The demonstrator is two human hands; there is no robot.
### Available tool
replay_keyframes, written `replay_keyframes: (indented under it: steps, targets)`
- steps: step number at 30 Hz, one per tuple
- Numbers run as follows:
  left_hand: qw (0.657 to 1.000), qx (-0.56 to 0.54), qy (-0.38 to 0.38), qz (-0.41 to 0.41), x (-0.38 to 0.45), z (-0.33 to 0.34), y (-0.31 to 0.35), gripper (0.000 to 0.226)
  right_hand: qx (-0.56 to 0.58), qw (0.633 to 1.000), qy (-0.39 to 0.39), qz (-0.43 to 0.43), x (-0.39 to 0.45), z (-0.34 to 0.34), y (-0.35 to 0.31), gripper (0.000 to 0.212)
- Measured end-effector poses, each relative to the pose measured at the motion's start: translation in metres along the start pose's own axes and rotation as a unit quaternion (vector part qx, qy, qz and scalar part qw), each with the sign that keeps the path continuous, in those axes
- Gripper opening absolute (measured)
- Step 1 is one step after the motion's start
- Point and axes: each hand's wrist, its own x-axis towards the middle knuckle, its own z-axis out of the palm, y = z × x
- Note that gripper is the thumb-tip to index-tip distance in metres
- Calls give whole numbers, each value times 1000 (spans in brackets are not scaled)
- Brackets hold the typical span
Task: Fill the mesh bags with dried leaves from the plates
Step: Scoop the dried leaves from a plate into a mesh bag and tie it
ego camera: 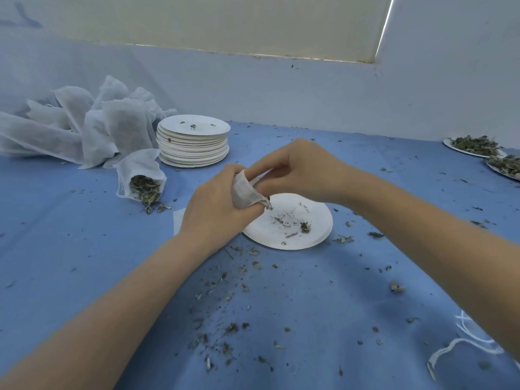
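Your left hand (216, 209) grips the limp white mesh bag (244, 192) above the white paper plate (315, 235); your right hand (295, 167) pinches its rim — light, floppy, so hold the mouth.

The left hand (216, 209) covers most of the mesh bag (244, 192), so its contents cannot be judged. Two leaf-filled plates (475, 146) are cut off by the right edge, and the white strings (461, 347) run out at the lower right corner.

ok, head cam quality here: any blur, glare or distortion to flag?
Head view: wide-angle bending shows in the forearms and the curved table edge; light is soft and bluish, with a bright strip at the blind's edge but no glare on the plate; the left hand, right hand and mesh bag are slightly soft; shadows are faint.
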Motion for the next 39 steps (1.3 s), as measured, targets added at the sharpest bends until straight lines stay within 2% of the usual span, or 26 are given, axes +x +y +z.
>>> replay_keyframes:
  steps: [2, 4, 6, 8, 9, 11, 13, 16, 20, 22, 25, 28, 32, 36, 39]
  targets:
    - [1000, -14, -1, 3, -1, 2, 2, 48, -38, 997, 69, 7, 4, 13, 0, 18]
    - [1000, -21, -3, 11, -2, 5, 5, 38, -75, 994, 83, 7, 8, 26, -3, 16]
    - [999, -32, 13, 24, -3, 4, 7, 37, -72, 996, 54, 8, 12, 31, -6, 30]
    - [998, -49, 21, 31, -2, 2, 6, 39, -36, 999, -7, 17, 12, 25, -6, 45]
    - [998, -53, 22, 35, -1, 0, 6, 43, -25, 999, -36, 14, 11, 20, -6, 46]
    - [998, -38, 6, 45, 0, -2, 3, 60, -24, 997, -72, 2, 6, 12, -6, 38]
    - [998, 14, -42, 46, 0, -4, -3, 76, -22, 997, -73, -2, 0, 6, -2, 25]
    - [989, 100, -101, 34, 0, -8, -8, 71, 13, 999, -40, 15, -10, 0, 6, 22]
    - [987, 142, -76, 28, 1, -15, -3, 59, 70, 992, 97, 35, -23, 3, 25, 17]
    - [987, 152, -59, 15, -1, -18, 0, 58, 39, 987, 118, 100, -30, 8, 39, 33]
    - [989, 146, -19, -14, -6, -19, 1, 56, -90, 971, 15, 219, -38, 21, 57, 93]
    - [991, 123, 9, -49, -11, -19, 3, 53, -158, 955, -14, 251, -42, 32, 64, 129]
    - [993, 92, 25, -75, -15, -17, 4, 56, -131, 961, 27, 242, -43, 37, 61, 143]
    - [993, 30, 66, -98, -7, -28, 7, 53, -108, 971, 92, 195, -32, 33, 46, 139]
    - [990, 7, 97, -103, 9, -47, 11, 45, -99, 975, 104, 168, -10, 22, 29, 134]
